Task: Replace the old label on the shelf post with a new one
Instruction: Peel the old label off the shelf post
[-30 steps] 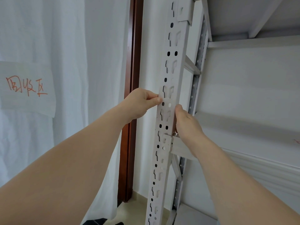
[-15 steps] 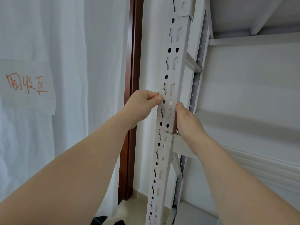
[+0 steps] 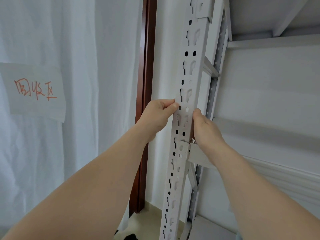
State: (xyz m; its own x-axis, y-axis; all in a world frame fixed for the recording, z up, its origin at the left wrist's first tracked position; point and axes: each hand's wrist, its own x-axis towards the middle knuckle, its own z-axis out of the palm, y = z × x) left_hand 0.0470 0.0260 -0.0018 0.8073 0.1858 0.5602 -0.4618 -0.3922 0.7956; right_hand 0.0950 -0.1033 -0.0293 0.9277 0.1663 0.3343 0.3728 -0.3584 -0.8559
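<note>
The grey slotted post (image 3: pixel 187 94) rises through the middle of the view, from 6 o'clock up to 12. The left hand (image 3: pixel 158 116) is clenched at its 9 o'clock edge, thumb and forefinger nipped together against the metal. What they nip is too small to tell. The right hand (image 3: pixel 207 129) grasps the post from 3 o'clock, with the thumb on the front edge and the fingers behind, just above a crossbar (image 3: pixel 199 157). At 9 o'clock a paper sheet (image 3: pixel 34 92) with red writing hangs on a white curtain (image 3: pixel 97 66).
</note>
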